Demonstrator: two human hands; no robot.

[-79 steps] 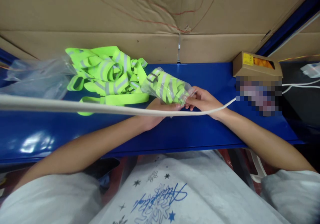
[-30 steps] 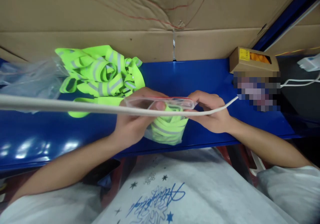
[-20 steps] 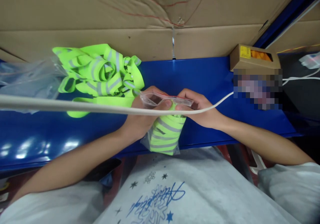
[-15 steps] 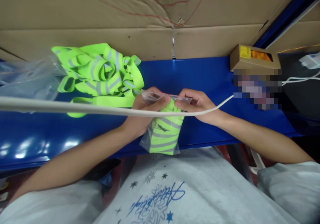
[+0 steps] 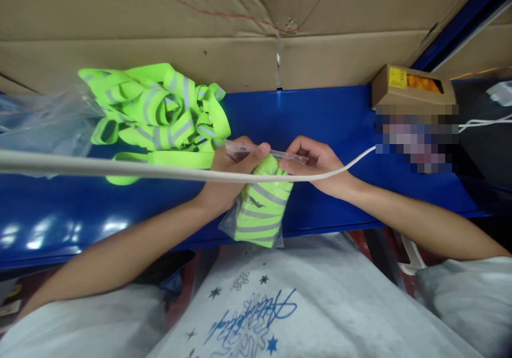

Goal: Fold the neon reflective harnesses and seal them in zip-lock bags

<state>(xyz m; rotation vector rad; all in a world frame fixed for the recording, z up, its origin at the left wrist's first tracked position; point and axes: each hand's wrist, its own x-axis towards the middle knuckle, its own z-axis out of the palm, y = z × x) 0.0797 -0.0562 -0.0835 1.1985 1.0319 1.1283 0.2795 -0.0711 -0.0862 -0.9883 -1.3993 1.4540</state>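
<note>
Between my hands hangs a clear plastic bag [image 5: 230,223] near the front edge of the blue table. Inside it lies a bundle of neon yellow-green reflective strap [image 5: 262,214] with grey stripes and a dark printed mark. My left hand [image 5: 236,166] pinches the left part of the bag's top edge, thumb on the near side. At the right end of that edge, my right hand [image 5: 314,163] grips the plastic between thumb and curled fingers. A loose heap of the same reflective strap [image 5: 160,112] sits beyond my left hand.
A white cable [image 5: 172,172] crosses the view in front of my hands. Clear plastic bags [image 5: 48,123] lie at the left on the blue table [image 5: 300,118]. At the back right stands a cardboard box [image 5: 414,88] with orange contents, beside a blurred-out patch. Cardboard sheets [image 5: 160,11] line the back.
My left thumb has lifted slightly along the bag's top edge. The bag's lower end has swung a little left. Both hands keep hold; the view has shifted slightly.
</note>
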